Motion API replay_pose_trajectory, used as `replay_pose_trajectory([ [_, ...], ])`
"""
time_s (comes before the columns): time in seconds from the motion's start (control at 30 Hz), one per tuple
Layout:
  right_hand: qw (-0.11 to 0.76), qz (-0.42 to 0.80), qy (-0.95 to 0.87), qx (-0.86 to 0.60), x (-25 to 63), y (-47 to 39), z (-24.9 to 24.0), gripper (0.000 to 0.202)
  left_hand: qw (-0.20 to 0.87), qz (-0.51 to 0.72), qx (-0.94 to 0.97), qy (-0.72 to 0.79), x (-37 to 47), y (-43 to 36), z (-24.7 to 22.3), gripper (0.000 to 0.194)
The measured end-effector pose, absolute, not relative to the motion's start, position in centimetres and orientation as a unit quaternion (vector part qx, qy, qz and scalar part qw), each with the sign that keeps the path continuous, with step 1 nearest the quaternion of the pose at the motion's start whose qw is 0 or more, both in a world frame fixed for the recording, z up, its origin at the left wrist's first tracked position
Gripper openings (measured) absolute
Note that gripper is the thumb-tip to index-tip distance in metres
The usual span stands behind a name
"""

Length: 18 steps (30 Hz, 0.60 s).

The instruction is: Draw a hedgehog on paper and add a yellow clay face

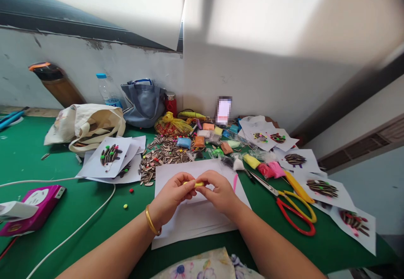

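Note:
Between my fingertips is a small yellow piece of modelling clay (198,184), pinched from both sides. My left hand (172,195), with a gold bangle at the wrist, is closed on its left end. The right end is gripped by the thumb and fingers of my right hand (219,190). Both hands hover over white paper sheets (195,230), where a thin pink strip (235,182) shows beside my right hand. Striped sunflower seeds (167,155) are heaped behind the paper. Wrapped clay packs, among them a yellow one (251,161) and a pink one (276,169), lie beyond my right hand.
Scissors (295,211) and a yellow utility knife (298,187) lie to the right, near seed-decorated sheets (322,186). More such sheets (109,157) are stacked left. A white cable (85,220) crosses the green table. Bags, a water bottle (109,91) and a phone (223,110) stand behind.

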State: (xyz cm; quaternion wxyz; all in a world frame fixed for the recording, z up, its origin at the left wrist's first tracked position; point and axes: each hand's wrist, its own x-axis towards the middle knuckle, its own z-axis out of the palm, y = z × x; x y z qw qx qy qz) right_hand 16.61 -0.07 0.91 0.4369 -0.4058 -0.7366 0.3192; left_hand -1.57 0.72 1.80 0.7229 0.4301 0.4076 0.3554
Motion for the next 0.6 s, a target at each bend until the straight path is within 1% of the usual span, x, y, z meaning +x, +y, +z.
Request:
replay_pose_trajectory([
  [0.17,0.417,0.268,-0.769,-0.404,16.38,-0.19,0.99,0.005,0.675,0.346,0.485,0.434,-1.59,0.89,1.30,0.038],
  [0.33,0.419,0.214,-0.780,-0.413,16.35,-0.25,0.89,0.008,0.619,0.373,0.516,0.459,-1.61,0.91,1.16,0.035],
  [0.43,0.431,0.223,-0.766,-0.421,16.41,-0.28,0.84,0.008,0.618,0.386,0.515,0.452,-1.59,0.86,1.41,0.034],
  [0.6,0.428,0.265,-0.758,-0.414,16.46,-0.34,0.99,0.013,0.644,0.392,0.499,0.428,-1.52,0.68,1.59,0.042],
])
